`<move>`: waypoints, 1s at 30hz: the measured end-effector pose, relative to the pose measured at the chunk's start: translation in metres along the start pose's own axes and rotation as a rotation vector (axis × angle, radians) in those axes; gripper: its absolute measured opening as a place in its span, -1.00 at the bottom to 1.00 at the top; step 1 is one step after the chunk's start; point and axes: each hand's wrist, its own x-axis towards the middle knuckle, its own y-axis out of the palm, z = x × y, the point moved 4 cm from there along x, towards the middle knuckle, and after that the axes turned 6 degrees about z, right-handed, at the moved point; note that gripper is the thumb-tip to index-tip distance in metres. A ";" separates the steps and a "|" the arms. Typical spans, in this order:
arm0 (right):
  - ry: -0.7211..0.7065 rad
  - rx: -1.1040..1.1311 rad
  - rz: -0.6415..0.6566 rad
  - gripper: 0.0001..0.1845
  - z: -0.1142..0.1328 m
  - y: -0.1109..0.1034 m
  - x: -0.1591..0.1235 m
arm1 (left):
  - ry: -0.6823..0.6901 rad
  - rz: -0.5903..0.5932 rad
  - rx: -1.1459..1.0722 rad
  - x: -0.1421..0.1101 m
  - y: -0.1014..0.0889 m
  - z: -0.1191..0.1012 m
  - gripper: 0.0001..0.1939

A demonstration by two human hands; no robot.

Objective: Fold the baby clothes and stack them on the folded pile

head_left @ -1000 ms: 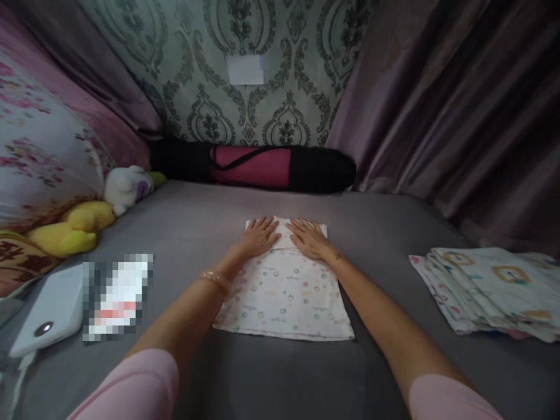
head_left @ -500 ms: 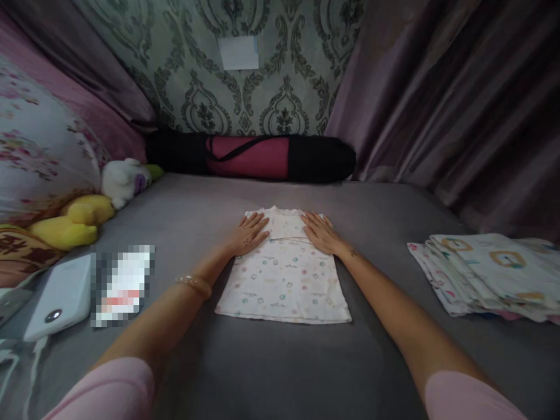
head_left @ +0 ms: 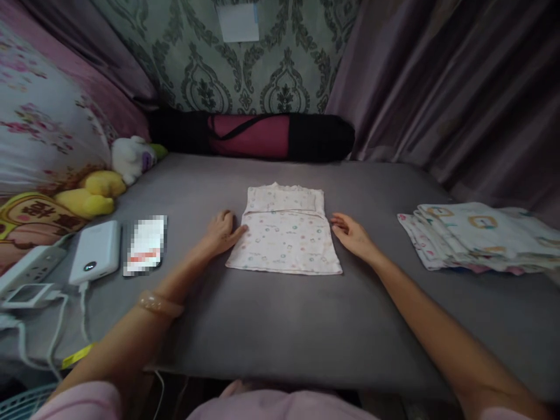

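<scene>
A small white printed shirt [head_left: 284,240] lies flat on the grey sheet, its sleeves folded inward across the upper part and its collar toward the wall. Beside its left edge rests my left hand [head_left: 224,232], fingers loosely bent and apart, the thumb reaching the cloth's edge. My right hand [head_left: 352,234] is just off the right edge, palm turned inward, fingers slightly curled and holding nothing. A bracelet [head_left: 160,304] circles my left forearm.
A stack of folded printed clothes [head_left: 476,236] lies at the right. On the left are a power bank [head_left: 96,251] with a cable, a power strip [head_left: 32,268], a blurred white item [head_left: 146,245] and plush toys [head_left: 94,192]. A black-and-red long bag [head_left: 249,137] lies along the wall.
Both hands have left the shirt's upper part, moving outward and toward me to its sides. The view has tilted down, so the bed's near edge now shows.
</scene>
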 end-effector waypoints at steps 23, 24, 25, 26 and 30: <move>-0.159 -0.287 0.329 -0.52 0.060 0.005 -0.100 | 0.011 0.062 -0.475 -0.081 -0.023 -0.035 -0.60; -0.197 -0.319 0.317 -0.49 0.060 0.005 -0.101 | 0.022 0.076 -0.469 -0.082 -0.024 -0.035 -0.59; -0.228 -0.351 0.285 -0.49 0.061 0.005 -0.100 | 0.033 0.091 -0.462 -0.083 -0.024 -0.035 -0.58; -0.249 -0.383 0.242 -0.52 0.060 0.004 -0.100 | 0.053 0.103 -0.450 -0.084 -0.023 -0.035 -0.57; -0.283 -0.484 0.111 -0.62 0.060 0.002 -0.098 | 0.237 0.007 -0.293 -0.092 -0.024 -0.037 -0.53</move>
